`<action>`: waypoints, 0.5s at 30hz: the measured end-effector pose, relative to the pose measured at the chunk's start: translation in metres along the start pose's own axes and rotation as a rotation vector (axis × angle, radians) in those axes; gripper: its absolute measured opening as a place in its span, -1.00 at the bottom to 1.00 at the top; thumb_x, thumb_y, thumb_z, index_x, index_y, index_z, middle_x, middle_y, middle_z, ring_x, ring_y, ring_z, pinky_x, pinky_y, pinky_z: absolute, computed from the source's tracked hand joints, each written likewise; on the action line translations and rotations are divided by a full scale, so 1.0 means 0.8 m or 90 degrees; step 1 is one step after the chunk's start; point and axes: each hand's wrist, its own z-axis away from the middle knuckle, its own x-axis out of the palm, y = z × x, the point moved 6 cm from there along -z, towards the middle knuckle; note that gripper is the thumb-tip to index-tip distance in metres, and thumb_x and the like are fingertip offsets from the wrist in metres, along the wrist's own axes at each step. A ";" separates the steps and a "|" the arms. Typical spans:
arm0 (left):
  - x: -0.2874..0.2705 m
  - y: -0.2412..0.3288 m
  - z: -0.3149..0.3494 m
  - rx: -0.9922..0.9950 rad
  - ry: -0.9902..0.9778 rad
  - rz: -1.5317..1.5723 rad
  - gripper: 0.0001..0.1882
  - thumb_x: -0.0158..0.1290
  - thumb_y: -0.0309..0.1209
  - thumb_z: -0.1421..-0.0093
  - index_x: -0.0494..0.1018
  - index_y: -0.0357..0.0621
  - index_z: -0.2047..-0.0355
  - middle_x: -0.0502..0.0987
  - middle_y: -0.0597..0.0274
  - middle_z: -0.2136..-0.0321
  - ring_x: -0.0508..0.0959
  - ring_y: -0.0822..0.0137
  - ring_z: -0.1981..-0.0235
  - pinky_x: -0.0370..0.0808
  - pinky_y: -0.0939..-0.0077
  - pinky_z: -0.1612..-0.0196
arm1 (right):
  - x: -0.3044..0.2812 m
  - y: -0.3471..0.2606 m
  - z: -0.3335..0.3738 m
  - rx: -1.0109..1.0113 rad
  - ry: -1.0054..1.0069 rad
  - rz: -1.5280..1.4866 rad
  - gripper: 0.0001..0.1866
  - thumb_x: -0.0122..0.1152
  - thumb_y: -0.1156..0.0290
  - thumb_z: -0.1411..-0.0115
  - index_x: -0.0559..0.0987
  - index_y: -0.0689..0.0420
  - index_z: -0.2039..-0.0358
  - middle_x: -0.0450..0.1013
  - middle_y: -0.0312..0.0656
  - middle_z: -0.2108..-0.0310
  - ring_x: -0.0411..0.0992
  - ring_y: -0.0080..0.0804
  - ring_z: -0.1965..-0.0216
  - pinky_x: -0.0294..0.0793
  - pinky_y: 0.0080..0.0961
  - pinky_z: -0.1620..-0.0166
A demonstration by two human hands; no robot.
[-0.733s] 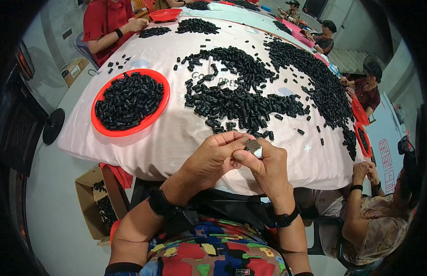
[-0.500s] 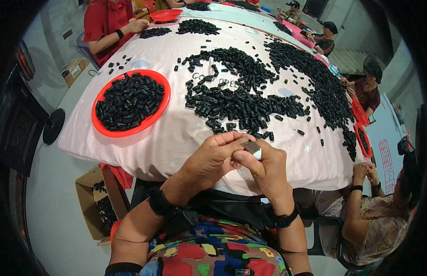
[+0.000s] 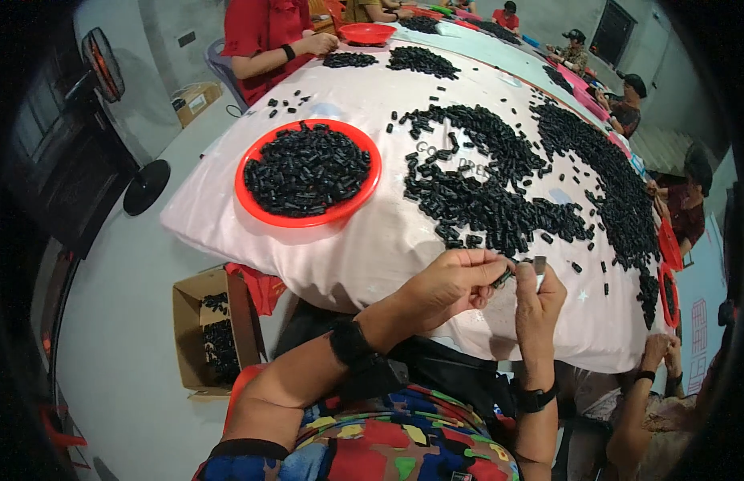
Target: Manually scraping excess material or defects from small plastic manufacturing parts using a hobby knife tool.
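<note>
Left hand [image 3: 450, 284] and right hand [image 3: 540, 309] each pinch a small thing over the worktop [image 3: 372, 260]

Along the worktop's right edge runs a long heap of black pieces [image 3: 620, 188]; a middle heap [image 3: 478, 204] lies inward of it, and a red basin [image 3: 324, 217] full of similar pieces stands toward the left edge. Near the front edge, the right thumb and fingers clamp a flat metal tool [image 3: 539, 264], roughly upright. Just beside it, the left fingertips press together on one small black piece [image 3: 502, 279]; contact between the two cannot be told. The step looks like working that single piece with the metal. The next move seems to call for a steady left pinch, fingertips clear of the tool's edge.
</note>
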 end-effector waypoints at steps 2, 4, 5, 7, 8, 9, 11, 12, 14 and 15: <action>-0.014 0.022 0.000 0.069 0.050 0.008 -0.82 -0.04 -0.34 -0.30 0.40 -0.17 0.20 0.37 0.41 0.47 0.34 0.59 0.50 0.30 0.70 0.40 | -0.006 0.003 -0.002 0.013 0.014 0.011 -0.79 0.15 0.35 -0.24 0.52 0.23 0.44 0.38 -0.42 0.57 0.22 -0.72 0.50 0.23 -0.72 0.43; -0.043 0.072 0.006 0.276 0.156 -0.419 -0.85 -0.06 -0.34 -0.30 0.40 -0.17 0.30 0.36 0.37 0.55 0.36 0.54 0.55 0.31 0.69 0.49 | -0.012 0.007 -0.002 0.029 0.014 -0.004 -0.79 0.14 0.36 -0.24 0.51 0.24 0.45 0.38 -0.43 0.56 0.21 -0.72 0.50 0.22 -0.72 0.42; -0.055 0.087 0.007 0.251 0.175 0.016 -0.83 -0.04 -0.32 -0.28 0.40 -0.18 0.32 0.38 0.37 0.56 0.36 0.52 0.57 0.32 0.68 0.49 | -0.013 0.010 -0.001 0.034 0.023 -0.002 -0.79 0.14 0.36 -0.24 0.51 0.24 0.45 0.38 -0.43 0.56 0.21 -0.72 0.50 0.22 -0.72 0.42; -0.100 0.145 0.031 0.352 0.190 0.125 -0.82 0.01 -0.35 -0.26 0.41 -0.24 0.30 0.46 0.31 0.51 0.41 0.49 0.54 0.36 0.69 0.43 | -0.003 0.005 -0.004 -0.003 0.014 -0.008 -0.79 0.14 0.36 -0.24 0.52 0.24 0.45 0.37 -0.44 0.57 0.20 -0.72 0.50 0.22 -0.71 0.41; -0.132 0.173 0.051 0.352 0.139 0.091 -0.86 0.01 -0.41 -0.26 0.41 -0.27 0.30 0.47 0.26 0.50 0.47 0.44 0.48 0.45 0.63 0.36 | 0.001 -0.001 -0.004 -0.021 0.011 -0.010 -0.77 0.14 0.34 -0.25 0.54 0.24 0.44 0.37 -0.45 0.57 0.20 -0.73 0.50 0.22 -0.71 0.42; -0.141 0.192 0.059 0.446 0.251 0.215 -0.82 -0.01 -0.45 -0.26 0.37 -0.38 0.27 0.48 0.13 0.46 0.51 0.35 0.41 0.52 0.58 0.27 | 0.002 0.003 -0.004 -0.013 0.021 -0.004 -0.77 0.14 0.34 -0.25 0.54 0.24 0.44 0.37 -0.45 0.57 0.20 -0.73 0.50 0.22 -0.71 0.42; -0.175 0.219 0.093 0.512 0.344 0.294 -0.67 0.00 -0.52 -0.24 0.24 -0.57 0.10 0.42 -0.21 0.15 0.52 0.11 0.17 0.58 0.48 0.18 | 0.009 -0.003 -0.005 0.000 -0.004 -0.024 -0.76 0.15 0.31 -0.25 0.54 0.24 0.42 0.37 -0.45 0.57 0.20 -0.73 0.51 0.21 -0.71 0.44; -0.178 0.219 0.098 0.511 0.373 0.299 -0.68 -0.02 -0.53 -0.24 0.24 -0.55 0.08 0.41 -0.20 0.13 0.51 0.13 0.15 0.56 0.52 0.14 | 0.011 0.001 -0.005 0.013 -0.012 -0.032 -0.75 0.15 0.29 -0.25 0.55 0.23 0.42 0.36 -0.45 0.58 0.19 -0.74 0.51 0.20 -0.71 0.45; -0.170 0.208 0.092 0.504 0.399 0.308 -0.68 -0.03 -0.53 -0.25 0.24 -0.54 0.06 0.40 -0.19 0.12 0.50 0.16 0.12 0.54 0.55 0.11 | 0.009 0.003 -0.004 0.017 -0.008 -0.029 -0.75 0.16 0.29 -0.24 0.56 0.23 0.42 0.36 -0.46 0.59 0.19 -0.74 0.52 0.19 -0.71 0.46; -0.156 0.201 0.084 0.501 0.390 0.155 -0.74 0.00 -0.52 -0.23 0.30 -0.45 0.13 0.44 -0.05 0.21 0.52 0.25 0.20 0.54 0.61 0.21 | 0.009 0.004 -0.004 0.018 -0.008 -0.029 -0.75 0.17 0.28 -0.24 0.56 0.23 0.42 0.36 -0.46 0.59 0.19 -0.74 0.52 0.19 -0.72 0.47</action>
